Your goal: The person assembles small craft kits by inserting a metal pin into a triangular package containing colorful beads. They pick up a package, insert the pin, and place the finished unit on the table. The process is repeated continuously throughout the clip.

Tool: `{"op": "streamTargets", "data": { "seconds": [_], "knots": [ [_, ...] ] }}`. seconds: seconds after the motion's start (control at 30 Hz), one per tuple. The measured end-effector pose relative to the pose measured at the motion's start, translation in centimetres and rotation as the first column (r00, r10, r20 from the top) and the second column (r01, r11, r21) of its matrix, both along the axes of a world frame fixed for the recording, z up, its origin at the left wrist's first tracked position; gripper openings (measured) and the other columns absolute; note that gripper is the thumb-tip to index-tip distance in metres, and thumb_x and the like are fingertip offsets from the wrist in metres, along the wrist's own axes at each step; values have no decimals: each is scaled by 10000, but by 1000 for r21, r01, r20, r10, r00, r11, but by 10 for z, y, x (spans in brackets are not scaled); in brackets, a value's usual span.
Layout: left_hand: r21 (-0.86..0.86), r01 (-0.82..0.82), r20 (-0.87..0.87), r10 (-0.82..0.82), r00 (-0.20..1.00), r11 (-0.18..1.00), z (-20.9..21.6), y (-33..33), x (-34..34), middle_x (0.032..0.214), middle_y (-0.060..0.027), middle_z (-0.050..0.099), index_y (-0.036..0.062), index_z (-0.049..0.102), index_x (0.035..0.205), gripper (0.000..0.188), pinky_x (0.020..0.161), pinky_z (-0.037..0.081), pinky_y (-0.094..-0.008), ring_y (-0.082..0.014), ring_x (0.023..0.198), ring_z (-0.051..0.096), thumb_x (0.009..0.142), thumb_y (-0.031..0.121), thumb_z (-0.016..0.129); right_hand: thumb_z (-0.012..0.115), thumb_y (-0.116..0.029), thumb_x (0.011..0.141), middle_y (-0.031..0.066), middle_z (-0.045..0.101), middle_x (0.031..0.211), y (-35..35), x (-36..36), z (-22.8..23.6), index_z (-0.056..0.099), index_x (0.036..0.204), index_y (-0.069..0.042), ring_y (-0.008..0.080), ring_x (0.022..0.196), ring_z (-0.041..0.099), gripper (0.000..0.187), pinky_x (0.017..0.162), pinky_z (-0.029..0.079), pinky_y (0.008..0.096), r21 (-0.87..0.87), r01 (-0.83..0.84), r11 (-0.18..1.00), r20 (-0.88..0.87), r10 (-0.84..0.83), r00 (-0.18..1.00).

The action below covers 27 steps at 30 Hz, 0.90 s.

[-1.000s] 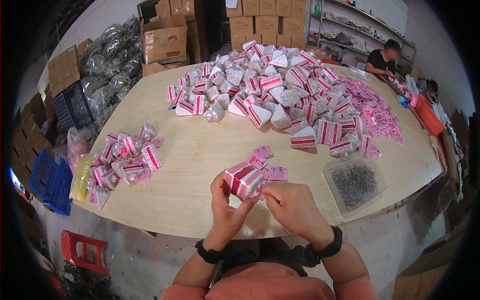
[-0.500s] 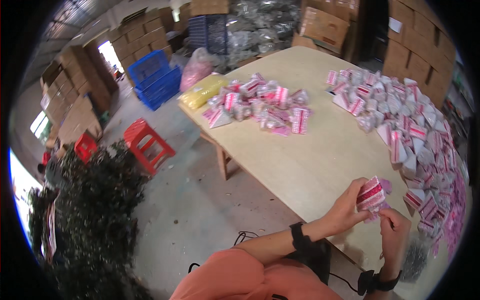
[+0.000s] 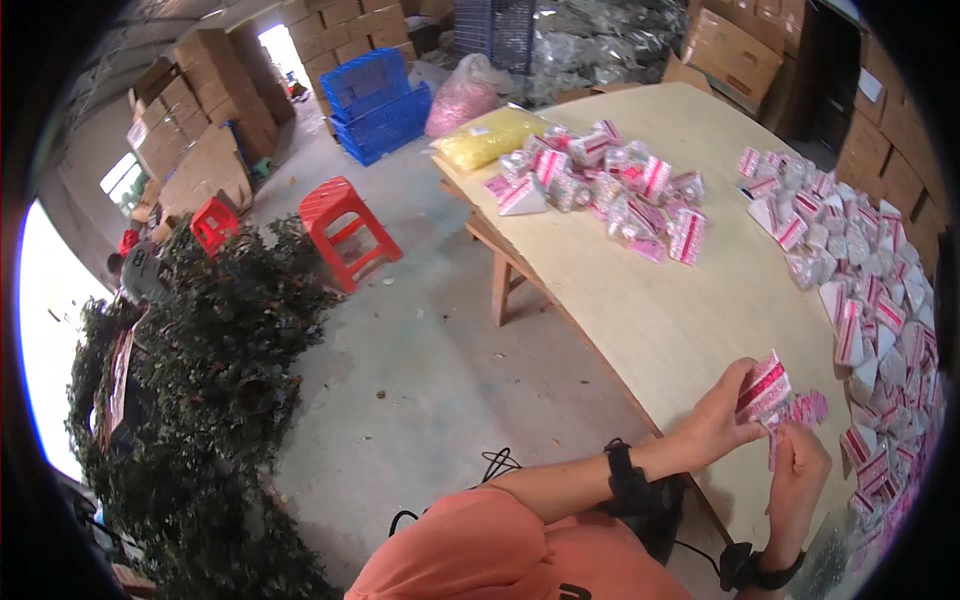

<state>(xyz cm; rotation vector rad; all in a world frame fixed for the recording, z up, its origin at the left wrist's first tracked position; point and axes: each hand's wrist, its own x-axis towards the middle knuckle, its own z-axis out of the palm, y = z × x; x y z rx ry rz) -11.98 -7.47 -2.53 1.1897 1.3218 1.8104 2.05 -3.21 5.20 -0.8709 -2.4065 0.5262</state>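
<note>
And here's the left hand (image 3: 725,405), its grip closed around 1 pink-and-white cake-slice piece (image 3: 764,388), held up just over the worktop (image 3: 600,310)! The right hand (image 3: 802,460) has its fingertips pinched together at the lower corner; what's between them is too small to tell. This slice looks light, probably soft, perhaps slippery on its shiny surface: the broad sides should give the safest hold.
</note>
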Motion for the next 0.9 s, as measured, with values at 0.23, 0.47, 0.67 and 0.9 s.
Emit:
{"op": "streamTargets", "data": {
  "seconds": [0.23,0.47,0.67,0.9],
  "knots": [
    [17,137,203,-137,969,990,-20,12,5,1111,-106,476,37,325,1226,651,774,488,-291,-171,960,542,692,12,696,571,-16,791,196,609,847,-5,13,-1,611,953,16,331,770,602,170,685,471,345,-70,-43,997,-166,31,986],
    [145,318,431,-349,832,937,-1,11,22,1144,-104,447,34,287,1245,708,922,423,-318,-181,1074,481,691,-8,727,608,-42,792,-10,544,709,4,39,4,579,842,-17,44,627,475,63,549,384,202,-701,-162,695,-363,-151,919],
    [160,303,313,-339,887,940,0,17,29,1166,-104,438,27,286,1247,713,935,407,-329,-190,1095,467,693,3,734,593,-48,807,-6,535,724,13,53,12,577,822,-24,37,639,453,33,565,373,185,-806,-256,534,-393,-159,906],
    [177,239,148,-266,952,955,3,21,35,1205,-122,429,22,284,1250,721,943,398,-346,-211,1109,465,685,-10,732,580,-37,796,9,562,702,16,56,8,590,874,3,48,641,488,88,570,397,206,-663,-155,732,-375,-145,916]
  ]
}}
